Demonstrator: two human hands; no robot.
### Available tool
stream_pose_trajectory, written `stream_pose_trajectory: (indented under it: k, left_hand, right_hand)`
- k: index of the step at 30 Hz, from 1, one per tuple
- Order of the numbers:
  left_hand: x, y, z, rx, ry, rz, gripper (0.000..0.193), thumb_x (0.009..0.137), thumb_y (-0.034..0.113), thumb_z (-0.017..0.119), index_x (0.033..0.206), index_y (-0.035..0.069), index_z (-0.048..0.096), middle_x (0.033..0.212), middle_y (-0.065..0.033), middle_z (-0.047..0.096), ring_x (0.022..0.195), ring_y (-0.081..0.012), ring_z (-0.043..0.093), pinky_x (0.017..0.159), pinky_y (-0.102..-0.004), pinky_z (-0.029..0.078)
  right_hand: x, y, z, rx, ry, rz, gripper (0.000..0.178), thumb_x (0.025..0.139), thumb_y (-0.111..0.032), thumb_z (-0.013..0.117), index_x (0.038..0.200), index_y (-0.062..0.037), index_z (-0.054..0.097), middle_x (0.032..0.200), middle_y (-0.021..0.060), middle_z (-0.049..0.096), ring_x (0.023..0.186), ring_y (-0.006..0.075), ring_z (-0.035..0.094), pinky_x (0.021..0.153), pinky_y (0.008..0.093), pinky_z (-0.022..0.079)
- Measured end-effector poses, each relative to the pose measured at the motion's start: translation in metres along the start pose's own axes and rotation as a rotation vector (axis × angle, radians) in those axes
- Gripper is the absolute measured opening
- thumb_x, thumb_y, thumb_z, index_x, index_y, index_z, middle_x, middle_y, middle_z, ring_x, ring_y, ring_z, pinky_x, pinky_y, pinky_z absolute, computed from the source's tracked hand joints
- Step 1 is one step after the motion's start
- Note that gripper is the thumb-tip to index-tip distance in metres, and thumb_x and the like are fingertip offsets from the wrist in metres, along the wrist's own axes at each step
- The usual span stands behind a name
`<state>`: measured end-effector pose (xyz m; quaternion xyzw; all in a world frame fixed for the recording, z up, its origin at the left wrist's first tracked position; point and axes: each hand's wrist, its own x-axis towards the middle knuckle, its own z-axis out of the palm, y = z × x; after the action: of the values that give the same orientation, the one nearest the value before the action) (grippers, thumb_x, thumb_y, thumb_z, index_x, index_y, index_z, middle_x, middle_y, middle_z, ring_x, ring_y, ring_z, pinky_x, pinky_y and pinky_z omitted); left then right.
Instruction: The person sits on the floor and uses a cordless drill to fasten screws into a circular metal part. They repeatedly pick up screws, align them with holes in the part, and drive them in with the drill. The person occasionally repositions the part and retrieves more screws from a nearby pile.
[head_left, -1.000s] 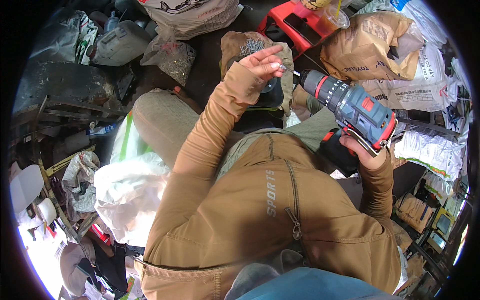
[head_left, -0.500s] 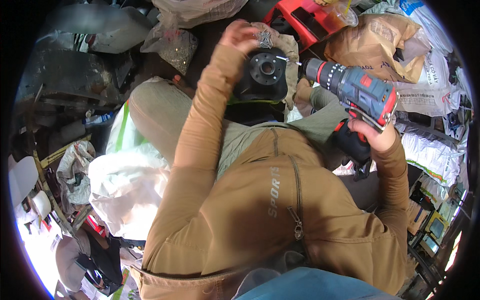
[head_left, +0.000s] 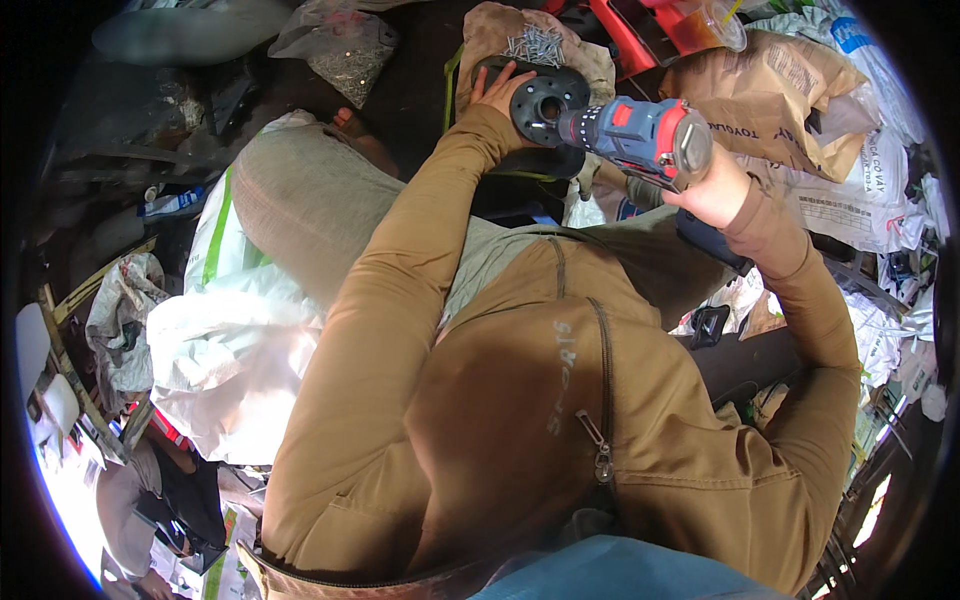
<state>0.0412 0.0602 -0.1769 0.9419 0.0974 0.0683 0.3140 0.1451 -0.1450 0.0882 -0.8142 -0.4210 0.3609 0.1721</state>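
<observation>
My right hand (head_left: 712,190) is wrapped round the handle of a blue and red cordless drill (head_left: 635,135). The drill's nose points left, at the holes of a round black flange (head_left: 545,105) with a large centre opening. That flange sits on a wider black base (head_left: 565,160). Against the flange's left edge, my left hand (head_left: 497,100) holds it, fingers bent along the rim. Behind the flange, a pile of silver screws (head_left: 535,45) rests on a tan cloth (head_left: 490,28). The drill's chuck hides the bit tip.
A red plastic object (head_left: 625,35) and a cup (head_left: 715,25) are at the far right, near a brown paper bag (head_left: 770,95). A clear bag of small bits (head_left: 350,65) lies far left. White sacks (head_left: 235,360) stand at my left; another person (head_left: 160,490) is at lower left.
My left hand has moved from above the screws down to the flange's edge. The drill has swung left, from apart to right up at the flange.
</observation>
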Motion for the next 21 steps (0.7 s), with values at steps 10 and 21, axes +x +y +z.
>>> stream_pose_trajectory:
  k: [10, 21]
  left_hand:
    - [-0.001, -0.003, 0.005, -0.079, 0.071, 0.009, 0.092, 0.058, 0.054, 0.077, 0.137, 0.024, 0.04, 0.142, 0.0048, 0.041, 0.14, -0.0175, 0.025, 0.116, -0.047, 0.004]
    - [-0.001, -0.003, 0.01, -0.112, 0.092, 0.018, 0.086, 0.062, 0.052, 0.074, 0.136, 0.022, 0.042, 0.142, 0.0035, 0.041, 0.14, -0.0176, 0.025, 0.115, -0.0511, 0.003]
  right_hand:
    - [0.027, 0.005, -0.002, -0.159, -0.049, -0.085, 0.035, 0.066, -0.012, 0.07, 0.1, -0.0035, 0.063, 0.088, 0.0156, 0.067, 0.082, 0.031, 0.064, 0.076, 0.0369, 0.051]
    - [0.054, -0.013, -0.016, -0.505, -0.447, -0.156, 0.033, 0.081, -0.007, 0.057, 0.113, -0.0032, 0.058, 0.111, 0.0116, 0.063, 0.104, 0.0242, 0.06, 0.094, 0.0333, 0.046]
